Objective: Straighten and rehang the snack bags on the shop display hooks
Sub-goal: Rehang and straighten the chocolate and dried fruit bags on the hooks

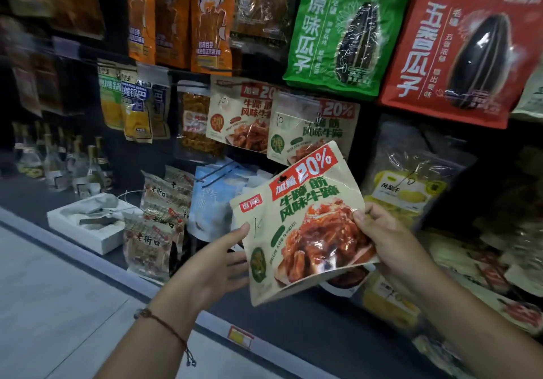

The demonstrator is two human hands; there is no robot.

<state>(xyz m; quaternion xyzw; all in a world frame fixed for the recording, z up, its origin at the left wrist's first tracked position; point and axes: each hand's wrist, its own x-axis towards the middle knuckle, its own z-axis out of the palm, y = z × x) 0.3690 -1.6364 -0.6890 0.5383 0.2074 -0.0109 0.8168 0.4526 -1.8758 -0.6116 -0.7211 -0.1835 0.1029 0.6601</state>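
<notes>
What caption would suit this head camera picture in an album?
Both hands, left hand and right hand, hold a beige snack bag tilted below matching hung bags.

Well to the left of the left hand's fingers and higher up, a cluster of glass bottles with gold caps stands in the dim back. Nearer those fingers, still to their left, a white foam tray sits on the dark shelf; a dark tool lies inside it, and a thin white cable runs past its far corner. Below the fingers, a yellow price label is fixed to the shelf's pale front edge. Pale floor tiles spread lower left.
</notes>
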